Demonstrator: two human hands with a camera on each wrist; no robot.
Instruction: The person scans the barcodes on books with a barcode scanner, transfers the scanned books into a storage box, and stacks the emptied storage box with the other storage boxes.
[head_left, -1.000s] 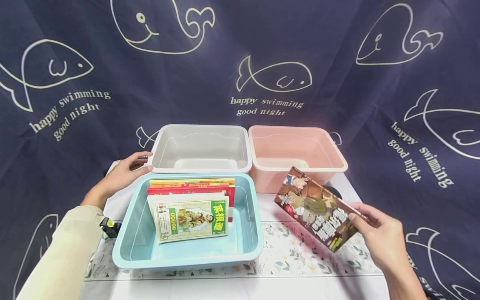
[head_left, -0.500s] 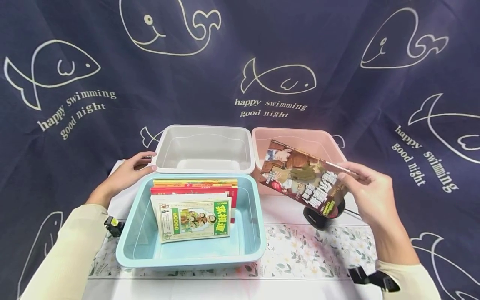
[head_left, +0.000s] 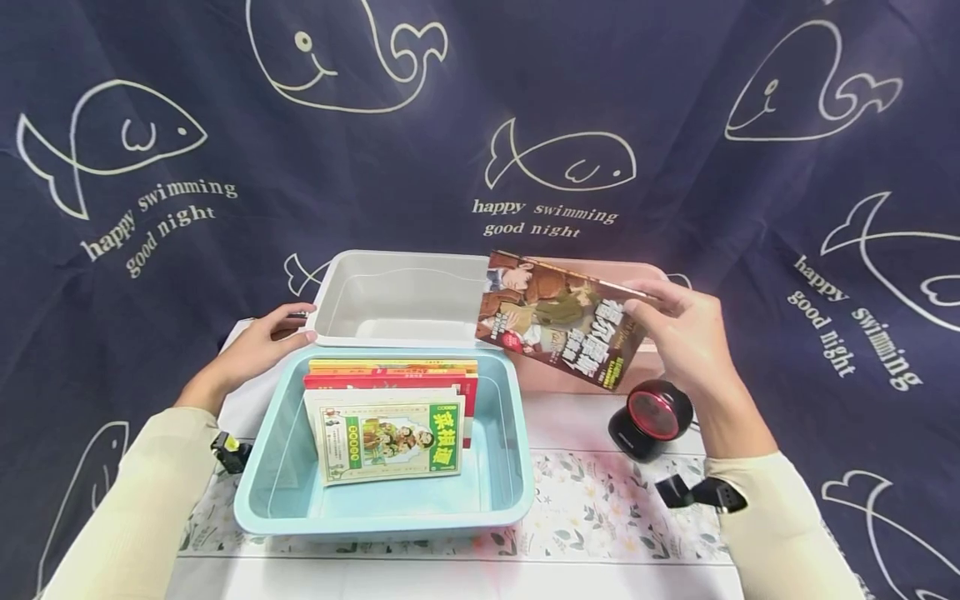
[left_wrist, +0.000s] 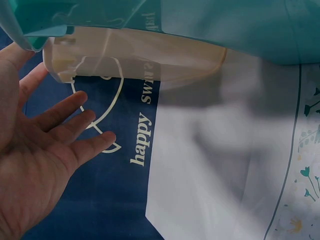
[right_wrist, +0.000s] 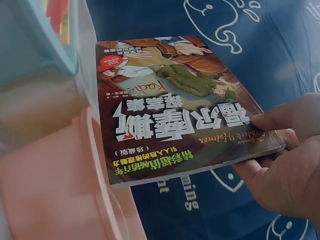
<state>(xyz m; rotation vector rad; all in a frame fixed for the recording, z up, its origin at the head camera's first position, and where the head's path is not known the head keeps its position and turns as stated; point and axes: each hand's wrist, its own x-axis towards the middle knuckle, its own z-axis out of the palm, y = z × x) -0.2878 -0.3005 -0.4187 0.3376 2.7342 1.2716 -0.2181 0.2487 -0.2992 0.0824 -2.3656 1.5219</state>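
My right hand pinches a brown illustrated paperback book by one end, thumb on the cover. The book hangs tilted over the pink bin, its far end overlapping the right side of the grey-white bin in the head view. In the right wrist view the book shows its full cover beside the pink rim. My left hand has its fingertips at the left edge of the grey-white bin; in the left wrist view the hand has its fingers spread, holding nothing.
A light blue bin stands in front, with several books upright inside, a green-and-cream one foremost. A round black device with a red ring sits on the table at right. Dark blue printed fabric hangs behind the bins.
My right hand has carried the book up and leftward, from above the table at right to over the pink bin. The black device has come into full view. My left hand stays by the grey-white bin.
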